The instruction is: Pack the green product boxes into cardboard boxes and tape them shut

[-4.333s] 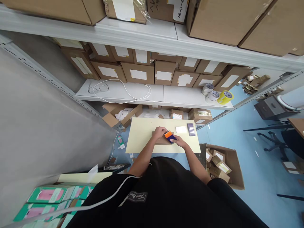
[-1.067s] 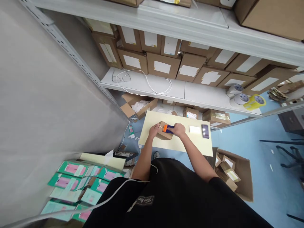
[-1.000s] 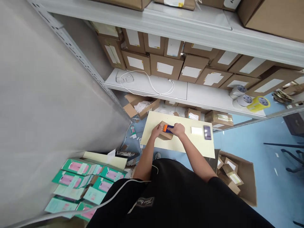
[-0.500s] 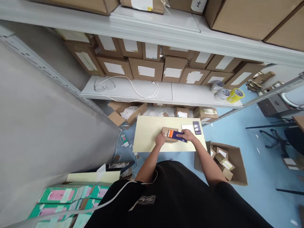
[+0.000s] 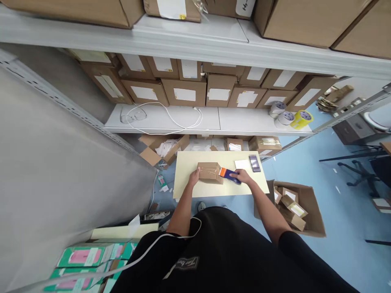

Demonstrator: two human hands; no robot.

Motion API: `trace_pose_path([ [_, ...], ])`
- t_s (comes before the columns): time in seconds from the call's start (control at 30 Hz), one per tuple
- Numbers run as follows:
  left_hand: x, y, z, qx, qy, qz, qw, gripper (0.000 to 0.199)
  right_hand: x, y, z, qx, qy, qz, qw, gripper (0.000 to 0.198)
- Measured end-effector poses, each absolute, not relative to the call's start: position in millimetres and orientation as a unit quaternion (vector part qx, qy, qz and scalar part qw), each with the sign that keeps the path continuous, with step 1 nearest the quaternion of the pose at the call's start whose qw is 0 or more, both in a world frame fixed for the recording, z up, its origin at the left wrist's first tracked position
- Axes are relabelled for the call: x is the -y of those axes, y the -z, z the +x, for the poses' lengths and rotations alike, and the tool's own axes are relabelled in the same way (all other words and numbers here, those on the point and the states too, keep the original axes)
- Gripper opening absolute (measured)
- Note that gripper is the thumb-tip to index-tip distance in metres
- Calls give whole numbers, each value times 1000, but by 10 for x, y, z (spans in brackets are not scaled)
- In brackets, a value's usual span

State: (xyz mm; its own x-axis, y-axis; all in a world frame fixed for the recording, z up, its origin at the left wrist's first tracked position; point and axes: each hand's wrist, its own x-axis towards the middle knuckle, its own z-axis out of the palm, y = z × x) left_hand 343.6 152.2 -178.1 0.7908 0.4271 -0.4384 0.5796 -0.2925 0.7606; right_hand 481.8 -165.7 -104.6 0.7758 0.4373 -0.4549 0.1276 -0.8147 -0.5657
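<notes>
A small brown cardboard box (image 5: 209,175) rests on the pale yellow table (image 5: 186,162), with shiny clear tape across its top. At the box's left end, my left hand (image 5: 194,176) grips it with the thumb near the top edge. My right hand (image 5: 242,176) is closed around a dark blue and orange tape dispenser (image 5: 228,174). The dispenser's orange end meets the right end of the box. Beyond my right hand lie a white paper (image 5: 242,164) and a phone (image 5: 254,163), its screen blurred.
A large carton (image 5: 314,211) holding several small boxes stands on the floor at right. Tape rolls (image 5: 286,118) and a white cable (image 5: 171,116) lie on the shelf ahead. An open carton (image 5: 165,148) sits below it. Green packages (image 5: 81,256) are stacked at lower left.
My left hand has moved left to the box's left end. The dispenser has shifted slightly right, from over the box to its right end. More of the box's taped top shows.
</notes>
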Motion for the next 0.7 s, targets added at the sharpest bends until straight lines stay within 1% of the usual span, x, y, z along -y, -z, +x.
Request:
trace_pose_path([
  [0.07,-1768,1732,3352,-377,54,809,448,59,1295,1134,4686,171,-288,-898,286,42],
  [0.13,-1929,1671,3289,-408,11,813,416,59,954,1155,4590,196,-277,-897,283,41],
  [0.2,-1996,1620,3258,-383,-29,818,428,54,642,1115,4532,220,-270,-902,255,40],
  [0.27,-2000,1601,3253,-337,-41,822,457,50,372,1040,4504,239,-270,-908,213,40],
  [0.37,-1953,1656,3268,-351,-39,827,438,54,91,917,4494,259,-285,-910,156,41],
  [0.47,-1836,1792,3299,-380,-43,829,407,55,-1,831,4494,268,-299,-910,103,46],
  [0.6,-1469,2010,3377,-375,-1,814,443,54,119,804,4495,242,-306,-920,33,51],
  [0.7,-1123,2127,3432,-365,45,809,459,56,347,826,4512,202,-319,-926,17,52],
])
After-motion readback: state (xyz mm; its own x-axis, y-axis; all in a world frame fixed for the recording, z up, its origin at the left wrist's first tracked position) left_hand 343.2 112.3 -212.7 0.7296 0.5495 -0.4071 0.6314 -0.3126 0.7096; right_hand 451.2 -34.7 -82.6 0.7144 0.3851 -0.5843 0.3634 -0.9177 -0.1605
